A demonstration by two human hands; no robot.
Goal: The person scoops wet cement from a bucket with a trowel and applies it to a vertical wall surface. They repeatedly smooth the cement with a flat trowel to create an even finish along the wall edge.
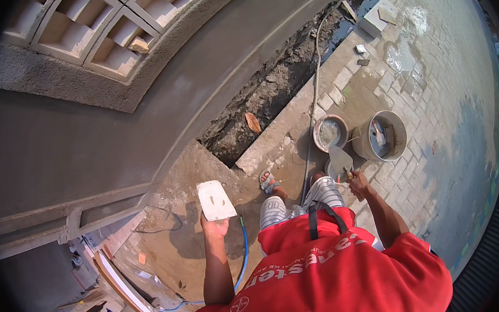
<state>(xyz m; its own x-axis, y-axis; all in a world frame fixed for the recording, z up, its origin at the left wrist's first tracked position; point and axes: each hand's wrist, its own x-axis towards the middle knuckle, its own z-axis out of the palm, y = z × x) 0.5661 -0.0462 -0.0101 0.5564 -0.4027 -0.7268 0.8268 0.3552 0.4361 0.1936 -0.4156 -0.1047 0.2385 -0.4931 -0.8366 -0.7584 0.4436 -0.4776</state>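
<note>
Left hand (215,224): forearm raised straight ahead, palm up, fingers closed under a flat white plaster board (215,200) held level before the grey rendered wall (141,123). Right hand (357,181): arm stretched down to the right, fist closed on the handle of a trowel (340,159), blade pointing up beside a round mortar pan (330,132). Grey bucket (380,136) just right of the pan, on paving (436,141).

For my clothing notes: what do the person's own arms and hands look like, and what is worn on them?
Both forearms are bare, with no gloves on the left hand or the right hand. Short red sleeves of a shirt with white lettering cover the upper arms. I see no watch or rings.
</note>
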